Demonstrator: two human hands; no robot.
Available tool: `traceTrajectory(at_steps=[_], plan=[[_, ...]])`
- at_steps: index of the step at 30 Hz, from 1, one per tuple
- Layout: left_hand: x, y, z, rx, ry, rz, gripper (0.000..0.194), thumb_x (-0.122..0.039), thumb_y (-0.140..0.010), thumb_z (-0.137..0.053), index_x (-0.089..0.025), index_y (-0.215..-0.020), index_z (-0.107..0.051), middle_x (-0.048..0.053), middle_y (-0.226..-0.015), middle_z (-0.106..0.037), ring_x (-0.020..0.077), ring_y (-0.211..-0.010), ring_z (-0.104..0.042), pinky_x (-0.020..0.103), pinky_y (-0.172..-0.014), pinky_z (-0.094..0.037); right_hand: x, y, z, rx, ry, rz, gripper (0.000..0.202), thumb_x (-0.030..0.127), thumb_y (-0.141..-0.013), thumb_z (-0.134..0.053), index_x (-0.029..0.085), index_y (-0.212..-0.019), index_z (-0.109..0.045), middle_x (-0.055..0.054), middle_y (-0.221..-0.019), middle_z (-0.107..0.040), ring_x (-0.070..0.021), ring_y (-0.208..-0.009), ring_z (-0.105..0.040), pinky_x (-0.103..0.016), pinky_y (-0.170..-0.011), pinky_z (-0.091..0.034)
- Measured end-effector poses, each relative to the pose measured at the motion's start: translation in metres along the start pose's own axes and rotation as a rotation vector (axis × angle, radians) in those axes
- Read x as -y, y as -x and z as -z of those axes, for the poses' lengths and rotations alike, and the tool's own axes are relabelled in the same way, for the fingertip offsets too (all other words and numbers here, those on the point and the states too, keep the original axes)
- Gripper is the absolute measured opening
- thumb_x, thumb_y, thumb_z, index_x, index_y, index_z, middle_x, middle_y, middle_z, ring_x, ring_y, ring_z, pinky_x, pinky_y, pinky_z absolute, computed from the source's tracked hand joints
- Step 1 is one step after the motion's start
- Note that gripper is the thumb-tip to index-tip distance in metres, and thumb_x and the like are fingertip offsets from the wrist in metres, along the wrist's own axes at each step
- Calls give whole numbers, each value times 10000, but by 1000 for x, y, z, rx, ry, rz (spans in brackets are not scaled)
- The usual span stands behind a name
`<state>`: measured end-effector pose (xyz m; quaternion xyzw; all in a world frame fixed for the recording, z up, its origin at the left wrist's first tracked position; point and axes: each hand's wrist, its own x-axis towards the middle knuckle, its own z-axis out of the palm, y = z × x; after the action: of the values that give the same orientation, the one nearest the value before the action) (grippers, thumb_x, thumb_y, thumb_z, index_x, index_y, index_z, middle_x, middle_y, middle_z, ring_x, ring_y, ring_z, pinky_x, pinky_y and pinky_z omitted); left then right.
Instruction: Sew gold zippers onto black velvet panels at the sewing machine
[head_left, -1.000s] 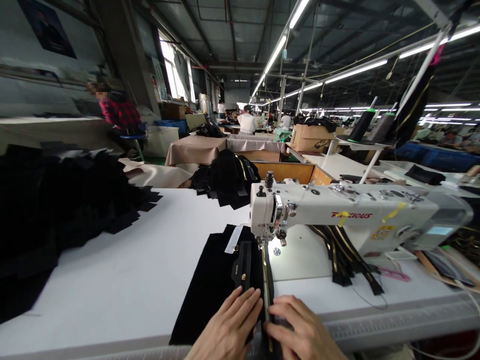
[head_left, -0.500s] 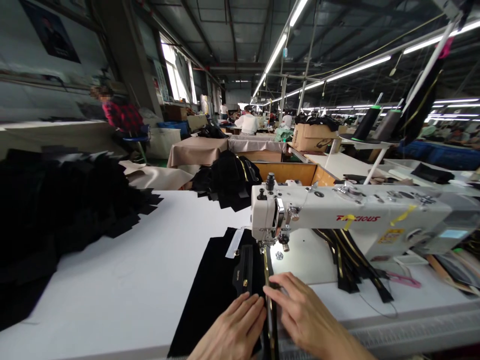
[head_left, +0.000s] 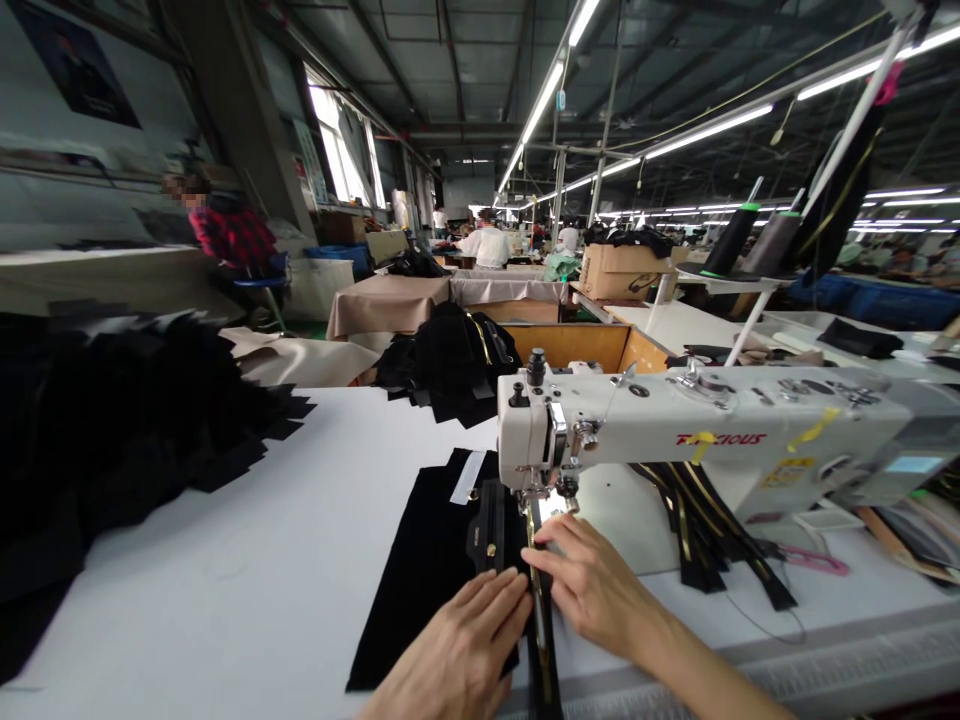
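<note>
I see a big white table (head_left: 247, 560) in a long factory room with bright strip lights (head_left: 547, 90) on the ceiling. A white sewing machine (head_left: 675, 435) sits on the table. My left hand (head_left: 457, 650) lies flat and open on a black cloth piece (head_left: 427, 560), which rests on the table just in front of the machine's needle. My right hand (head_left: 592, 585) is spread open too, with its fingers pressing a black zipper (head_left: 541, 640) with gold teeth that runs along the cloth's right edge up to the needle. A small white tag (head_left: 468, 477) sits on the far end of the cloth. More black and gold zippers (head_left: 705, 530) lie under the machine's arm. A big heap of black cloth (head_left: 127, 420) fills the left side of the table. Far off I see a cardboard box (head_left: 619, 272), other tables, and a person in a red shirt (head_left: 229, 235) by the left wall.
</note>
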<state>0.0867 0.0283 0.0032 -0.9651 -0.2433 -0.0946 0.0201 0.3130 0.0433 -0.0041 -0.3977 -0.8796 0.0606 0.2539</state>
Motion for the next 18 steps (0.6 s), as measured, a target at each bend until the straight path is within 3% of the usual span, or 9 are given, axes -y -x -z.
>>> traceTrajectory(at_steps=[7, 18], plan=[[15, -16, 1, -77, 27, 18, 586, -41, -744, -500, -129, -1324, -499, 133, -1357, -578, 267, -1229, -579, 430, -1097, -460, -2, -2, -1, -25, 20, -64, 402, 42, -903, -443, 193, -1257, -559, -100, -1188, -581, -254, -1100, -523, -451, -958, -494], [43, -30, -5, -176, 71, 4, 454, -58, -886, -457, -183, -1320, -503, 101, -1325, -584, 242, -1214, -584, 411, -1063, -487, 0, 0, 1, -98, -61, -45, 334, -12, -871, -403, 155, -1081, -602, -90, -1007, -611, -245, -985, -537, -428, -874, -514]])
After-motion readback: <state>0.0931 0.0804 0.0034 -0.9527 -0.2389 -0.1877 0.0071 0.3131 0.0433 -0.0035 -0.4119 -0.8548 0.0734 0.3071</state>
